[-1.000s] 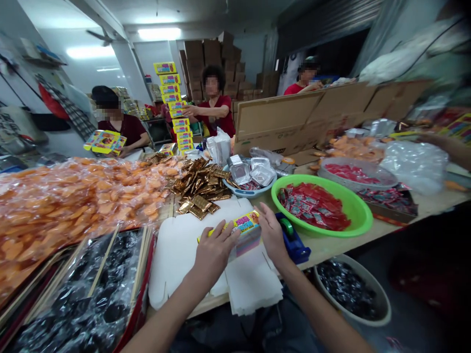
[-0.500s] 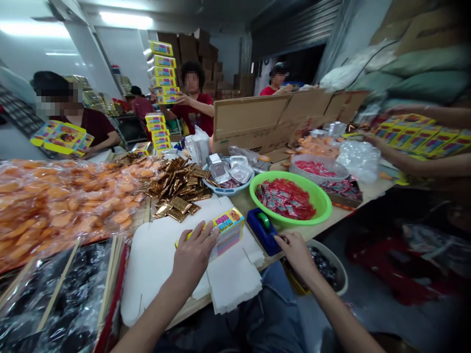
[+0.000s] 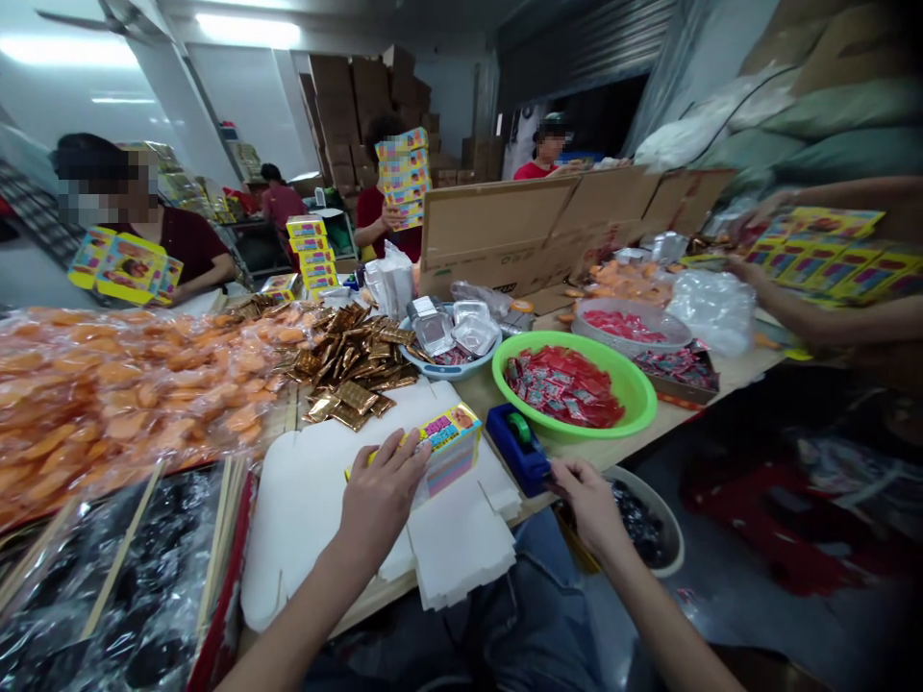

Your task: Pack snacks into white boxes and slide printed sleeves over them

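My left hand (image 3: 384, 485) lies across a small yellow printed box (image 3: 453, 447), fingers bent over its top and holding it. The box rests on flat white card pieces (image 3: 288, 519), its side showing pink and blue bands. Beyond it to the right stands a blue tape dispenser (image 3: 520, 461) with a green roll (image 3: 517, 429). At the dispenser's near end my right hand (image 3: 586, 495) is closed in a pinch on the tape; the strip itself is hard to see.
Bagged orange pieces (image 3: 122, 384), gold packets (image 3: 353, 370) and a green basin (image 3: 645, 408) of red packets surround the work spot. A tray (image 3: 237, 577) holds bagged black pieces. A co-worker's hands (image 3: 757, 274) hold yellow boxes at right. A cardboard barrier (image 3: 497, 231) stands behind.
My right hand has shifted slightly right, away from the dispenser. My left hand stays on the box. Across the table, a co-worker's stack of yellow boxes has moved right and lower.
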Demonstrator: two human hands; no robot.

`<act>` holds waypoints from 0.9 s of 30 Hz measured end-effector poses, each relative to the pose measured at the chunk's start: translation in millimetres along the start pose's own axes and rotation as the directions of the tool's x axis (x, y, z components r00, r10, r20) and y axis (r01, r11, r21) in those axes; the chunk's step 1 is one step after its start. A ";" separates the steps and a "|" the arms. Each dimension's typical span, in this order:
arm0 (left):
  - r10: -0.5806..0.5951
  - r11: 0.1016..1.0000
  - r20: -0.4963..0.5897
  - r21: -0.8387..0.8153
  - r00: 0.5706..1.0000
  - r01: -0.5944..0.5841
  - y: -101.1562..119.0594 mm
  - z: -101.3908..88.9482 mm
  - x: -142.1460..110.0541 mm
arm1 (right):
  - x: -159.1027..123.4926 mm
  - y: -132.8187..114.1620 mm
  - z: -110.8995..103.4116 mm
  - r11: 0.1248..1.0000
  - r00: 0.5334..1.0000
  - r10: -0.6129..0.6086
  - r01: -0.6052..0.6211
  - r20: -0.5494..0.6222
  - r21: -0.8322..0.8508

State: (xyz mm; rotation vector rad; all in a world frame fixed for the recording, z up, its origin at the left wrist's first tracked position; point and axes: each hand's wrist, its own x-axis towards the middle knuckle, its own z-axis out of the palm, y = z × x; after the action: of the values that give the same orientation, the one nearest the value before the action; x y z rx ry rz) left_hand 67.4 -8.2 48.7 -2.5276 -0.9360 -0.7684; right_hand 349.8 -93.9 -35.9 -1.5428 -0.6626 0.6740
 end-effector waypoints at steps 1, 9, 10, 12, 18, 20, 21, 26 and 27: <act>0.000 1.000 -0.001 -0.001 1.000 0.000 -0.1 -0.5 0.2 | -4.5 1.9 -1.6 0.998 0.999 0.036 -0.037 0.019 0.050; -0.038 0.999 0.050 -0.035 0.998 0.040 -0.9 -1.3 1.7 | -13.9 35.4 -7.8 0.943 0.978 0.199 -0.208 0.062 0.260; -0.051 0.998 0.049 -0.031 0.997 0.053 -0.2 -0.5 2.7 | -15.7 37.6 -7.8 0.944 0.979 0.196 -0.206 0.062 0.256; -0.088 0.996 0.039 -0.020 0.995 0.088 2.2 1.0 4.9 | -22.9 36.2 -6.2 0.948 0.979 0.190 -0.201 0.069 0.245; -0.162 0.986 0.006 -0.042 0.987 0.162 11.6 0.5 8.4 | -52.9 -27.3 30.2 0.954 0.971 0.068 -0.130 0.228 0.269; -0.171 0.984 0.015 -0.047 0.985 0.172 13.5 -1.0 8.8 | -57.6 -58.3 55.0 0.934 0.957 0.031 -0.131 0.290 0.332; -0.175 0.983 0.024 -0.048 0.984 0.176 14.1 -1.6 9.1 | -58.8 -71.5 68.6 0.920 0.946 0.013 -0.138 0.322 0.367; -0.183 0.982 0.034 -0.040 0.983 0.184 14.8 -0.8 9.1 | -58.8 -93.1 129.0 0.886 0.945 -0.060 -0.099 0.322 0.453; -0.180 0.983 0.030 -0.039 0.983 0.181 14.7 0.0 8.6 | -58.1 -90.4 136.5 0.894 0.953 -0.052 -0.089 0.300 0.439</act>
State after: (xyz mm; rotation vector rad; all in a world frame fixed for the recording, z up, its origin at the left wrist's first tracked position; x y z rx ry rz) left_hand 82.8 -14.6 52.0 -2.5185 -1.1825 -0.8161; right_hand 207.1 -40.9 47.6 -1.0243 -0.6630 1.0167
